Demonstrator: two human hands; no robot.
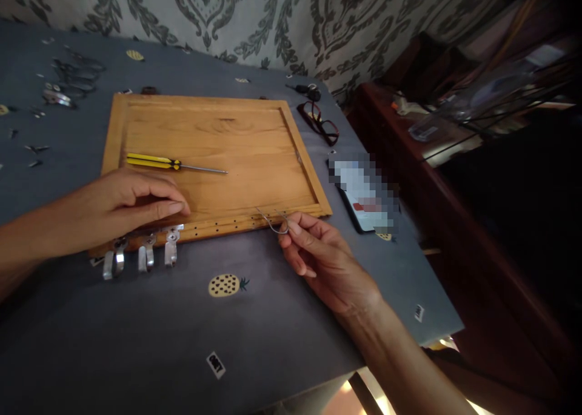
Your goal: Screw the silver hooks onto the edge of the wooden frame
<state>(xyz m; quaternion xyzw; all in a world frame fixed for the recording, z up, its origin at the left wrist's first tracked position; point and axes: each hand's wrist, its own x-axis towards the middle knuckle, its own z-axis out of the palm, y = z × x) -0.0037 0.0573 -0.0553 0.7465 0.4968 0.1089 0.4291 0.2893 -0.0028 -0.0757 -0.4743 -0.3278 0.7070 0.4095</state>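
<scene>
A wooden board [254, 160] with a raised frame lies on the grey cloth. My left hand [120, 206] rests palm down on its near left edge, fingers curled together, above three metal hooks [145, 254] fixed to the edge. My right hand [318, 257] pinches a thin bent metal hook [273, 221] at the board's near right edge, beside a row of small holes [231, 226]. A yellow-handled screwdriver [168, 163] lies on the board, apart from both hands.
More metal hooks and small parts [68, 85] are scattered at the far left. Red-framed glasses [321, 121] and a phone [364, 191] lie right of the board. A dark wooden sideboard [454, 179] stands beyond the table's right edge. Patterned wallpaper runs behind.
</scene>
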